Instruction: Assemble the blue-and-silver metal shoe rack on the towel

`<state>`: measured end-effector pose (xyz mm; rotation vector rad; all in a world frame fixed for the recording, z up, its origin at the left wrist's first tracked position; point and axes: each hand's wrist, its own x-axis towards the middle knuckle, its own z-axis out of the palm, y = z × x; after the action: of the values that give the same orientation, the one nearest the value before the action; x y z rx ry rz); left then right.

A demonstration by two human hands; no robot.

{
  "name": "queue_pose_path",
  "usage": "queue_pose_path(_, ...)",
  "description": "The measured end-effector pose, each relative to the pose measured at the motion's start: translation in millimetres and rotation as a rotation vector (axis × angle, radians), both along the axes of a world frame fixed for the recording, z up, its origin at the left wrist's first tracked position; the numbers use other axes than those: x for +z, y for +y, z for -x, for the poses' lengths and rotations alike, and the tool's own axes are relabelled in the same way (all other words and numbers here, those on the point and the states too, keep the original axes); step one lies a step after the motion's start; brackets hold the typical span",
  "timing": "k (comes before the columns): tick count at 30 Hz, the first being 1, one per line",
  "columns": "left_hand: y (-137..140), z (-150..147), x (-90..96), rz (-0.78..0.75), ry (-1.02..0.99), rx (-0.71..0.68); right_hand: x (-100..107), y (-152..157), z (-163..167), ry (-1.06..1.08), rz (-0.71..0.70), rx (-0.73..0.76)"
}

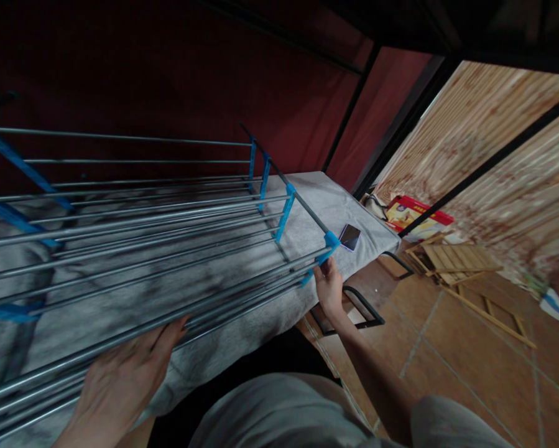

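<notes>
A rack of grey metal tubes (167, 219) with blue plastic connectors lies on a bed-like surface with a grey cover (302, 311). My left hand (125, 379) is at the near tubes, lower left; its fingers reach under the upper near tube (223, 292) and curl about the bars, the tips partly hidden. On the right, my right hand (326, 280) grips the near corner of the rack beside a blue connector (329, 241). Its thumb and fingers close around that end. A dark end pole (309, 211) runs through the connectors on that side.
A phone (350, 237) lies on the cover just past the right corner. Black frame posts (349, 106) rise behind it. A wooden folding piece (461, 258) and a red and yellow box (416, 214) are on the tiled floor (414, 342) to the right. A dark red wall (167, 74) stands behind.
</notes>
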<state>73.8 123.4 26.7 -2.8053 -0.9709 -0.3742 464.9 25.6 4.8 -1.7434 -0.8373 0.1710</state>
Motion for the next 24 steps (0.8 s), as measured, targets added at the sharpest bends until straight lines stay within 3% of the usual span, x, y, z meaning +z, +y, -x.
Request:
queue_pose_path(13,-4,-11,-2.0,0.031,-0.094,0.027,-6,-3,2,-0.079,0.053,-0.018)
queue_pose_path(19,-13,-13,21.5,0.049,0.033,0.061,-15,-13,-7,-0.138,0.130,-0.052)
queue_pose_path(24,-17,-9,30.3,0.076,0.012,0.045,-8,-6,-6,-0.151,0.167,-0.028)
